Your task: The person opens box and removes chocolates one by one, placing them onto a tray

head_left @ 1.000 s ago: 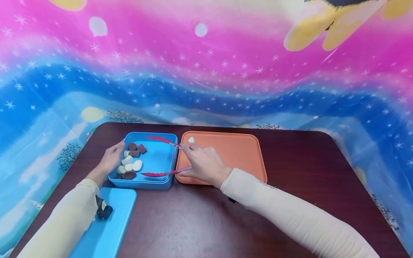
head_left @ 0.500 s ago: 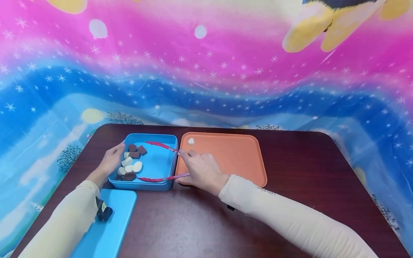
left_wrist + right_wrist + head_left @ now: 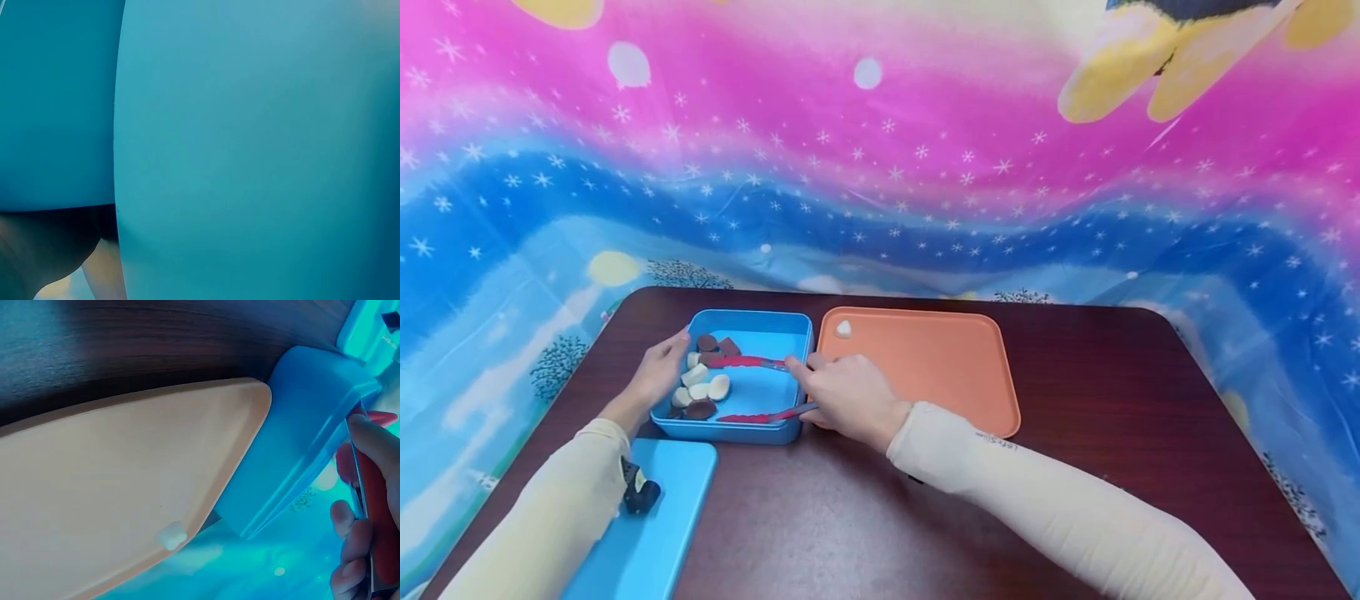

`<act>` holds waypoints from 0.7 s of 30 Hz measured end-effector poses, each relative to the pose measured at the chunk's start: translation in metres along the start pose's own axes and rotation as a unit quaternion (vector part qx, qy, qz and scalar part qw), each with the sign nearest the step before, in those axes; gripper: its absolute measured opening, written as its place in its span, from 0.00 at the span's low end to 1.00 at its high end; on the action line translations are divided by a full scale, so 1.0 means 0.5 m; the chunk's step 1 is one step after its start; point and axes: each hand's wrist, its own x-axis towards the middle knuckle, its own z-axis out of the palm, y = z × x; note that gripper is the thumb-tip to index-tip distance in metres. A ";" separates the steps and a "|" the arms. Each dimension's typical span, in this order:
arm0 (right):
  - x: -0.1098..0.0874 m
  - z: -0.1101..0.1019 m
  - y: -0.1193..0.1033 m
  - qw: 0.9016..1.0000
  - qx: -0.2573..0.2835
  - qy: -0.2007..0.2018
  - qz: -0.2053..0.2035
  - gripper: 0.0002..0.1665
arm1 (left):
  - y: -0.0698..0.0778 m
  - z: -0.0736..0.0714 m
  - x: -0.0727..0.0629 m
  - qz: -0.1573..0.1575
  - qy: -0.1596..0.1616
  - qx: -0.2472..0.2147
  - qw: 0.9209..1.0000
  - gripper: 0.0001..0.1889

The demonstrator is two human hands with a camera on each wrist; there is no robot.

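My right hand (image 3: 853, 400) grips a pair of red-tipped tongs (image 3: 745, 362), spread wide over the blue box (image 3: 775, 429). One tip is at the brown chocolate-like pieces (image 3: 728, 346); the other is near the box's front wall, with nothing pinched between them. Several white pieces (image 3: 718, 387) and another brown piece (image 3: 701, 408) lie in the box's left part. My left hand (image 3: 658, 367) holds the box's left rim, its fingers partly hidden. In the right wrist view, fingers curl round the red tongs handle (image 3: 378, 506).
An orange tray (image 3: 940, 367) adjoins the box on the right, with one small white piece (image 3: 844, 329) in its back left corner. A blue lid (image 3: 670, 483) lies on the dark table (image 3: 790, 533) under my left forearm. A patterned cloth (image 3: 880, 167) hangs behind the table.
My right hand has moved left and slightly down, and the tongs have reached further left into the box. Their upper tip has come down to the brown pieces. My left hand stays at the rim.
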 end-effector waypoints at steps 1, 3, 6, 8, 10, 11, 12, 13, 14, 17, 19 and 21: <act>0.002 0.001 -0.003 1.000 -0.009 0.000 -0.008 0.41 | 0.000 0.000 0.000 0.000 0.000 0.000 1.000 0.38; 0.005 0.004 -0.010 0.999 -0.029 0.001 -0.021 0.40 | 0.000 0.000 0.001 -0.001 0.001 -0.001 1.000 0.38; 0.008 0.008 -0.019 0.998 -0.045 -0.001 -0.032 0.39 | 0.000 0.002 0.001 -0.006 0.001 -0.003 1.000 0.38; 0.011 0.012 -0.024 0.998 -0.053 -0.005 -0.038 0.37 | -0.002 0.000 0.000 -0.006 0.001 -0.004 1.000 0.38; 0.013 0.016 -0.026 0.997 -0.057 -0.011 -0.042 0.36 | -0.004 0.000 0.000 -0.004 0.000 -0.004 1.000 0.37; 0.014 0.018 -0.027 0.997 -0.059 -0.014 -0.043 0.35 | -0.005 0.001 0.000 -0.003 0.000 -0.004 1.000 0.37; 0.015 0.020 -0.028 0.997 -0.060 -0.016 -0.046 0.35 | -0.007 0.001 0.000 -0.002 0.000 -0.003 1.000 0.37; 0.016 0.022 -0.028 0.997 -0.061 -0.018 -0.049 0.34 | -0.008 0.001 0.000 -0.003 0.000 -0.003 1.000 0.37; 0.018 0.024 -0.029 0.997 -0.062 -0.018 -0.052 0.33 | -0.009 0.001 0.000 -0.005 0.001 -0.002 1.000 0.37; 0.022 0.028 -0.031 0.996 -0.063 -0.019 -0.057 0.33 | -0.008 0.001 -0.002 -0.007 0.003 -0.001 1.000 0.37; 0.025 0.031 -0.031 0.996 -0.061 -0.022 -0.057 0.33 | -0.006 0.000 -0.002 -0.006 0.003 -0.002 1.000 0.37; 0.027 0.033 -0.031 0.997 -0.055 -0.028 -0.052 0.33 | -0.003 0.000 -0.002 -0.001 0.003 -0.002 1.000 0.37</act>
